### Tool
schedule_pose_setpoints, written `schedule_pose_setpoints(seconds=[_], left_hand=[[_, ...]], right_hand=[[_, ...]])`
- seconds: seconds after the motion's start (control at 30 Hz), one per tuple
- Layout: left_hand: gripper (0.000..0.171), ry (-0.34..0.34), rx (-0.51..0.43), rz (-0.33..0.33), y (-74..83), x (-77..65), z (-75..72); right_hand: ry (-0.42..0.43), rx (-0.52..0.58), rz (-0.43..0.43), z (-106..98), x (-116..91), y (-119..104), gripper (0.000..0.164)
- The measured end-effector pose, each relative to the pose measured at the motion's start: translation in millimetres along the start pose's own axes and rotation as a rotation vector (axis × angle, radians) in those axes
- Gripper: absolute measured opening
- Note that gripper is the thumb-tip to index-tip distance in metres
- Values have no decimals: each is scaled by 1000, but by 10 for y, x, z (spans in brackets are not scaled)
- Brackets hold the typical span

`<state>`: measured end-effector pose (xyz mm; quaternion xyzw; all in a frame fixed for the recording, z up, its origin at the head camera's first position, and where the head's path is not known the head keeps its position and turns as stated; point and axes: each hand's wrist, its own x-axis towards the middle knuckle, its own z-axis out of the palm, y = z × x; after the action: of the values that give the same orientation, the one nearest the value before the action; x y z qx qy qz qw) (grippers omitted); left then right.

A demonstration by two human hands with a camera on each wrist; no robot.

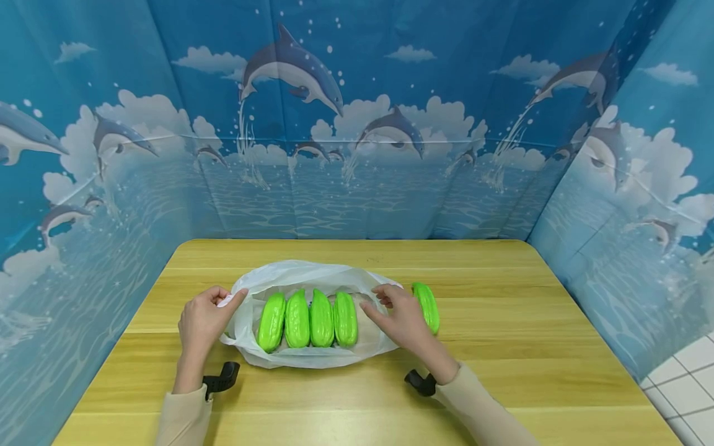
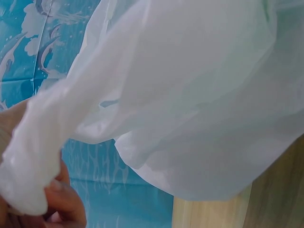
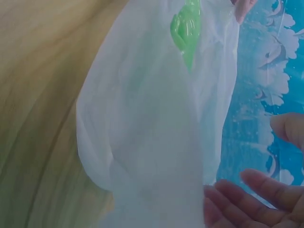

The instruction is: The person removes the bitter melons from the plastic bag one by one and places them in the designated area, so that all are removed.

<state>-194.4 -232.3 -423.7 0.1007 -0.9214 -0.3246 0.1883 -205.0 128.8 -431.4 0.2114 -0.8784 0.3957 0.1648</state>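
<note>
A thin white plastic bag (image 1: 295, 271) lies with its mouth spread wide. Several glossy, bright green, elongated ridged pieces (image 1: 297, 319) stand side by side inside; their exact kind is unclear. At the bag's left end, my left hand (image 1: 203, 317) pinches a gathered bit of the plastic, also visible in the left wrist view as a bunched bag end (image 2: 35, 156). My right hand (image 1: 406, 314) is at the right end, thumb apart from loosely bent fingers (image 3: 237, 202) that touch the bag's edge. Another green piece (image 1: 426, 306) lies outside the bag, just beyond the right hand.
Everything rests on a light wooden table (image 1: 502, 347). A blue dolphin-print curtain (image 1: 357, 186) hangs behind the table and along both sides. White floor tiles (image 1: 683, 384) show at the lower right.
</note>
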Motion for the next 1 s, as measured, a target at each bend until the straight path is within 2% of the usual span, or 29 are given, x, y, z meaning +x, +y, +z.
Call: schedule_pose_setpoints(seconds=[0.33,0.73,1.0], left_hand=[[49,-6,-1,-10,12,1,3],[49,-6,2,-8,15,-2,1],[50,-5,2,-4,13,4,-2]], right_hand=[[-128,-69,26,121,3,-34,45],[-316,-97,165,164,40,-129,80],[-377,-165,190,219,67,-101,87]])
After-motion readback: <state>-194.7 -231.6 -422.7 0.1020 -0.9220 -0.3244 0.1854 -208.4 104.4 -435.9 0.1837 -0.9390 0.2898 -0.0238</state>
